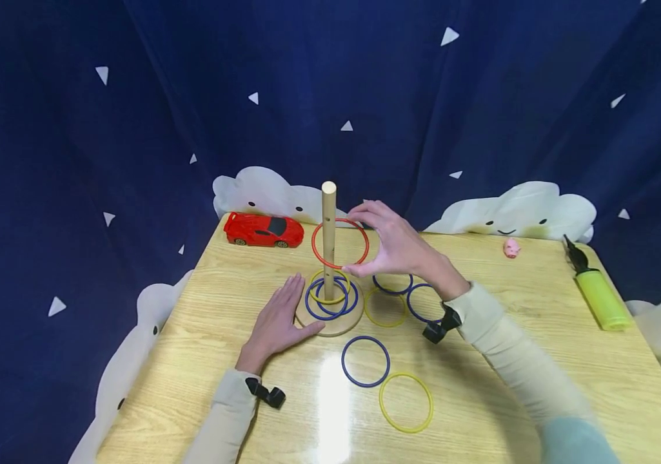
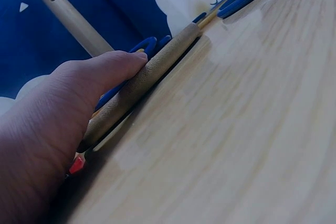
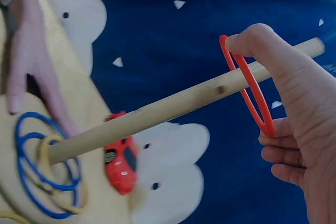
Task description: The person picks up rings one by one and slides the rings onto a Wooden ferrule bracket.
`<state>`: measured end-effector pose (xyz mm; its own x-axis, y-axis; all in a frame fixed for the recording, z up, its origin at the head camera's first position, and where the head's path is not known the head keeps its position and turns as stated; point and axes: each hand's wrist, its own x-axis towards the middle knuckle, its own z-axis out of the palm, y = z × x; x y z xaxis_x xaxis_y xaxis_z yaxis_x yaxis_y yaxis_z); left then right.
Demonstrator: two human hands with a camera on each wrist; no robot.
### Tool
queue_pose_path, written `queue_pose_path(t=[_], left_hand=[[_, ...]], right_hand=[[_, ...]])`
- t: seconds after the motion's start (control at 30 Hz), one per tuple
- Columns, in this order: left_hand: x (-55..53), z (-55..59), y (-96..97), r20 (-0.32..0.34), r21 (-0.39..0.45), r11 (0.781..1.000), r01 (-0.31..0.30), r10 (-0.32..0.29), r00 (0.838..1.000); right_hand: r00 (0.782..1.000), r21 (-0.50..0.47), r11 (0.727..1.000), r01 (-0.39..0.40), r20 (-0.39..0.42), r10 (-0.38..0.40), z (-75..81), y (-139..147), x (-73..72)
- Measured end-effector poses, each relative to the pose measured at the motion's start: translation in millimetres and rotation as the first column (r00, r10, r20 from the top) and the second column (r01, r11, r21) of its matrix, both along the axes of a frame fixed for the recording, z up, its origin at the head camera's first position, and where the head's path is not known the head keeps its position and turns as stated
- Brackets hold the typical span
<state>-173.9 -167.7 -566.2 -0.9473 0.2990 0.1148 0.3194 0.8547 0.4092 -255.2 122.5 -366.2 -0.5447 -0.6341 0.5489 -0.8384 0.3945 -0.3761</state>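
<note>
My right hand pinches a red ring between thumb and fingers. The ring encircles the upright wooden peg, partway up it; the right wrist view shows the peg passing through. At the peg's foot, two blue rings and a yellow ring lie loosely overlapping on the round wooden base. My left hand rests against the base's left side with fingers extended. Its thumb lies on the base's rim in the left wrist view.
Right of the base lie blue rings and a yellow ring; nearer are a blue ring and a yellow ring. A red toy car stands back left. Far right are a pink pig figure and a yellow-green pump.
</note>
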Motion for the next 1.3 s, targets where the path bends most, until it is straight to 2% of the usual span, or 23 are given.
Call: queue_pose_path(t=[0.27,0.43,0.67,0.97,1.3], left_hand=[[0.5,0.1,-0.4,-0.029,0.009,1.000,0.006,-0.006,1.000],[0.3,-0.2,-0.5,-0.016,0.003,1.000,0.004,-0.004,1.000],[0.5,-1.1,-0.2,-0.031,0.025,1.000,0.009,-0.008,0.999],[-0.6,-2.5,-0.5,-0.007,0.002,1.000,0.001,-0.001,1.000],[-0.3,-0.6,0.0,-0.002,-0.001,1.000,-0.001,0.001,1.000]], right_hand=[[0.993,0.074,0.996,0.059,0.094,-0.066,-59.4,-5,-2.4],[0.982,0.106,0.990,0.091,0.153,-0.107,-93.2,-6,-4.0],[0.977,0.164,0.979,0.121,0.154,-0.146,-133.0,-12,-4.6],[0.970,0.222,0.962,0.158,0.146,-0.193,-161.4,-14,-6.3],[0.953,0.216,0.954,0.208,0.177,-0.247,-169.2,-2,5.0]])
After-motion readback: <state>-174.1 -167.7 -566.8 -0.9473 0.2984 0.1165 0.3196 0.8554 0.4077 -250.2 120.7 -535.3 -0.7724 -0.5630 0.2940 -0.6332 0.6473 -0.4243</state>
